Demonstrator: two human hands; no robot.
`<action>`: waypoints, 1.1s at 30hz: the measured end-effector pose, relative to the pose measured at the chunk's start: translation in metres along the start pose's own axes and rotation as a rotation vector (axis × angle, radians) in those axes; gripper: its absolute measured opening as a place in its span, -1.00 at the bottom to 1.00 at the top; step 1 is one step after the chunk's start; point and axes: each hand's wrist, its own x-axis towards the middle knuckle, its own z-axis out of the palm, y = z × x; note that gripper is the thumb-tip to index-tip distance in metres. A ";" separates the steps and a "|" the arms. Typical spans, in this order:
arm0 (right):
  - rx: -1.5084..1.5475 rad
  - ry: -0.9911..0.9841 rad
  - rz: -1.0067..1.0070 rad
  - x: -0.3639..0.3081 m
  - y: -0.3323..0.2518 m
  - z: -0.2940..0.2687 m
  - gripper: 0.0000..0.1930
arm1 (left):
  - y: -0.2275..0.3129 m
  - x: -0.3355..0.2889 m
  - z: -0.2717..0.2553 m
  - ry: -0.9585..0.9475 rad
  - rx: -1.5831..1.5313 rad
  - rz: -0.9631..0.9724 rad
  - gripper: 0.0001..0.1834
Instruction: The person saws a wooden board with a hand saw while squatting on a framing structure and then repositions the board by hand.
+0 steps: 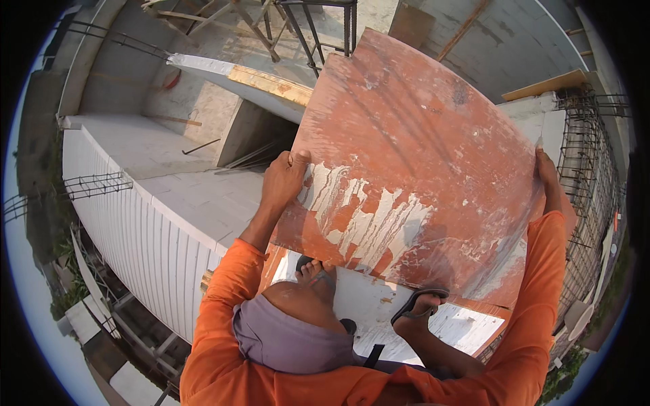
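A large reddish-orange plywood panel, streaked with dried pale cement, is held tilted in front of me. My left hand is closed on its left edge, with the thumb on the upper face. At the opposite edge my right hand grips the panel, its fingers partly hidden. Below the panel's near edge are my sandalled feet. They stand on a white-smeared surface with reddish edges, mostly covered by the panel and my legs.
Steel reinforcement bars rise behind the panel, and a rebar cage runs along the right. To the left lies a pale block ledge with a ribbed outer side and a drop beyond it. A wooden trestle stands at the back.
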 end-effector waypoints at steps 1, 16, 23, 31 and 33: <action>0.038 0.038 -0.047 0.002 0.013 -0.002 -0.23 | 0.002 -0.003 0.002 0.011 -0.008 0.003 -0.28; 0.041 -0.090 -0.145 0.084 -0.032 0.010 -0.43 | 0.007 0.043 0.031 0.149 -0.086 -0.178 -0.38; 0.138 -0.108 -0.083 0.082 -0.045 -0.022 -0.48 | 0.038 0.072 0.012 0.135 -0.104 -0.227 -0.39; 0.133 -0.168 -0.038 0.066 -0.064 -0.024 -0.49 | 0.024 0.074 -0.016 0.077 0.000 -0.257 -0.28; 0.152 -0.114 -0.051 0.054 -0.066 -0.023 -0.48 | 0.028 0.073 -0.023 0.056 0.042 -0.231 -0.23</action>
